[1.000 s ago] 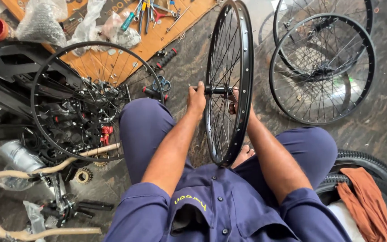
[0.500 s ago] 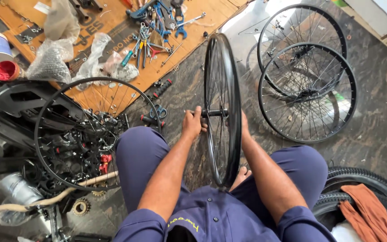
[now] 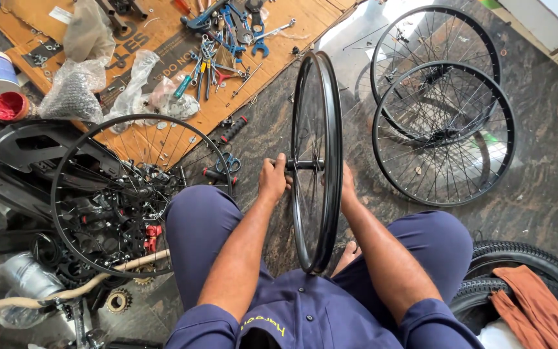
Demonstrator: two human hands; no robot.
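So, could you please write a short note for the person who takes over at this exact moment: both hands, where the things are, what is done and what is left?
Left hand: fingers closed on the left end of the axle.
Right hand: at the axle's right end, mostly hidden behind the rim, so its grip cannot be told.
The black wheel stands upright between the knees, with no tyre on it.
Two more bare wheels lie on the floor to the right; tyres lie at lower right; the tools are on the cardboard ahead.
Done: the wheel is spoked and has its axle.
Left: the wheel has no tyre yet.
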